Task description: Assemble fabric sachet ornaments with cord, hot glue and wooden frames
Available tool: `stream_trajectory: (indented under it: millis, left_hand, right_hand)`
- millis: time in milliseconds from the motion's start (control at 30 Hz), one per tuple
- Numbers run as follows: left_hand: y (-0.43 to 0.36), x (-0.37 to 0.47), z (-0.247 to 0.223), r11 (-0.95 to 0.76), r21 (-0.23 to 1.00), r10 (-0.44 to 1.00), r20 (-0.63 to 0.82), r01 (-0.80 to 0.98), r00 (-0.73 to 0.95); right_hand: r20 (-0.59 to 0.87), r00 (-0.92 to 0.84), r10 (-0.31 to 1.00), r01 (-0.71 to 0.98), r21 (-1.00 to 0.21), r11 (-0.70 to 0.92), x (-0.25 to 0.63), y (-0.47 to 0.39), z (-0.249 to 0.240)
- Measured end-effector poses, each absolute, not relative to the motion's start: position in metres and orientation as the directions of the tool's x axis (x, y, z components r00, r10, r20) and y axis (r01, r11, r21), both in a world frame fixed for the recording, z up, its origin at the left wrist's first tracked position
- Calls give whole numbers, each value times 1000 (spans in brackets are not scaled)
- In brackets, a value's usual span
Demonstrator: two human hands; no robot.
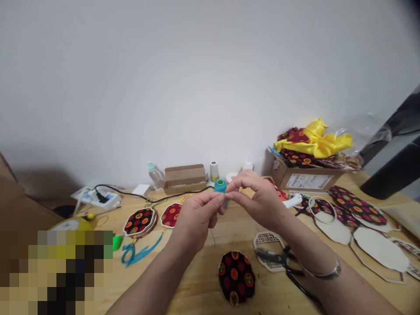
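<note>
**A:** so where's the thread relative to the hands? Hard to make out.

**B:** Dead center of the frame. The left hand point(197, 214) and right hand point(259, 197) meet fingertip to fingertip, both pinched shut on a thin thread point(212, 234) that hangs down from the pinch, roughly vertical, toward the desk point(197, 280). What's right at the fingertips is too small to tell.

**A:** and the teal thing?

**B:** Teal spool point(220, 186), standing upright just behind the fingertips, touching or nearly, can't say which. The right hand looks a hair closer to it. Below the hands, lower center, lies a round patterned fabric piece point(236, 275), well apart from both.
</note>
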State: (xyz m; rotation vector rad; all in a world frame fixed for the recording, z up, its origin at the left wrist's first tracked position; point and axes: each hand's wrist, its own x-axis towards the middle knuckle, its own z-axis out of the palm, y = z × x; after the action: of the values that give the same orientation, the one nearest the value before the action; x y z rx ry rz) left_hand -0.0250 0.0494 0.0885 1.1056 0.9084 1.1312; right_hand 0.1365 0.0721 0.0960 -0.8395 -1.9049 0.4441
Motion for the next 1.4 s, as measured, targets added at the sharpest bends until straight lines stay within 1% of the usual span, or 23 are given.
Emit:
stream_trajectory:
  millis: [100, 167, 400, 500, 600, 700, 900, 1033, 1167, 1233, 1400]
  left_hand:
    - [49, -24, 90, 63, 975, 981, -21, -215, 195]
    - [49, -23, 91, 65, 975, 982, -24, -212, 188]
    - [50, -23, 91, 53, 977, 982, -14, -208, 186]
    - [49, -24, 89, 44, 984, 981, -10, -172, 193]
    - [48, -24, 87, 31, 990, 981, -5, -135, 195]
    - [47, -23, 86, 37, 990, 980, -10, -133, 200]
    - [47, -22, 88, 66, 979, 966, -15, -193, 257]
    - [47, -21, 91, 137, 949, 951, -45, -285, 307]
    - [48, -20, 92, 205, 913, 951, -100, -354, 292]
    - [48, -19, 91, 210, 906, 952, -105, -366, 286]
    - [48, -18, 92, 209, 905, 953, -104, -369, 286]
  right_hand:
    - [489, -277, 827, 258, -791, 554, 137, 74, 97]
    - [402, -286, 870, 183, -868, 462, 138, 76, 98]
    - [314, -341, 886, 124, -919, 373, 139, 79, 97]
    - [328, -331, 885, 89, -923, 376, 137, 79, 95]
    - [371, -305, 877, 92, -905, 415, 135, 78, 94]
    - [404, -279, 871, 106, -889, 446, 134, 77, 95]
    - [419, -278, 864, 224, -847, 482, 135, 76, 94]
    - [413, -286, 865, 276, -828, 487, 136, 74, 94]
    - [428, -278, 860, 280, -820, 499, 137, 75, 94]
    - [433, -278, 857, 272, -820, 503, 137, 76, 94]
    - [390, -266, 881, 288, -841, 459, 137, 75, 93]
